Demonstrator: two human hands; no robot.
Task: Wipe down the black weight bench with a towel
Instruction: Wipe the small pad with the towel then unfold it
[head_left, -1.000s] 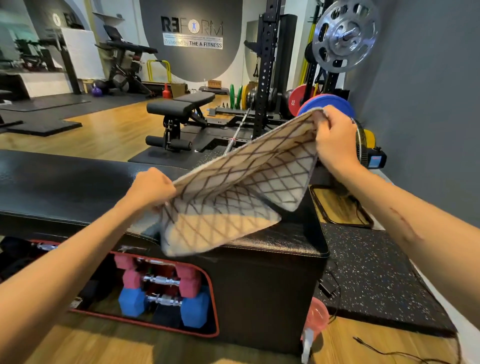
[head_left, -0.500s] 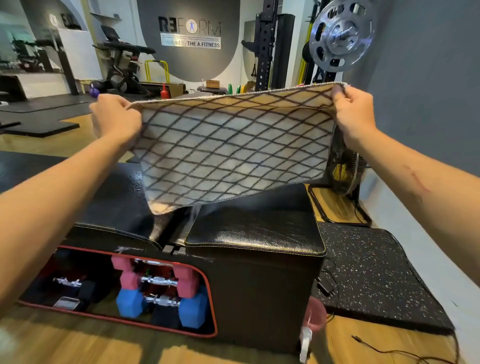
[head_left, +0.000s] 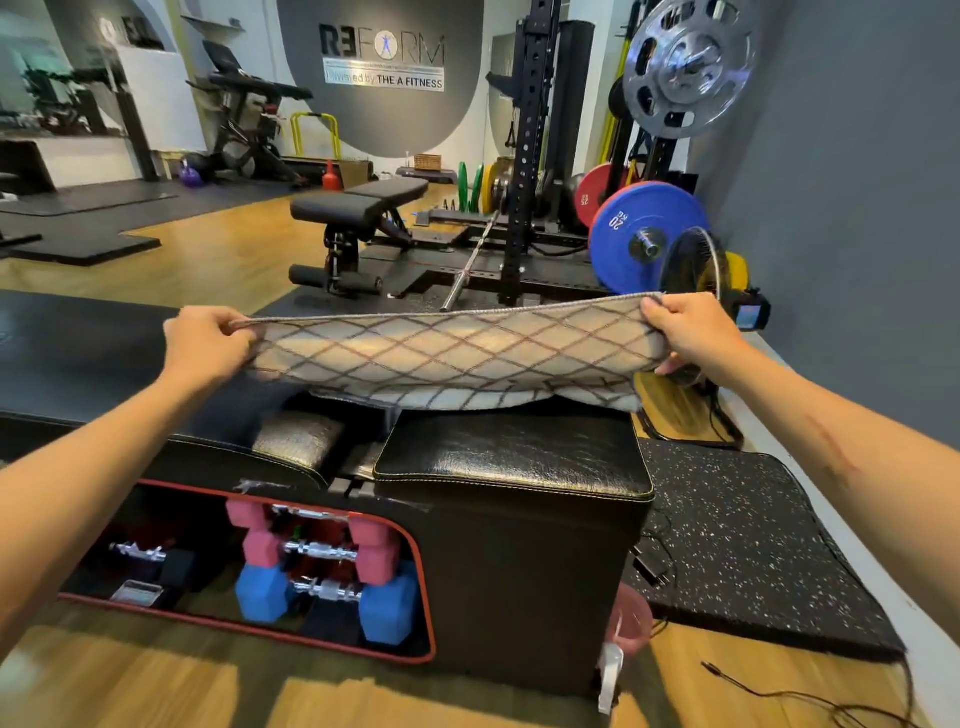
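Both hands grip the towel (head_left: 457, 348) by its top corners, left hand (head_left: 208, 343) and right hand (head_left: 685, 332). Its lower edge rests on the black table (head_left: 514, 457)

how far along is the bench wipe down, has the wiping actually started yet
Done: the towel is picked up and stretched out flat. In hand: the left hand and right hand each pinch a top corner, with its lower edge draping onto the black weight bench. Left: all the wiping; no stroke has begun, and no wiped area is discernible on the pad.
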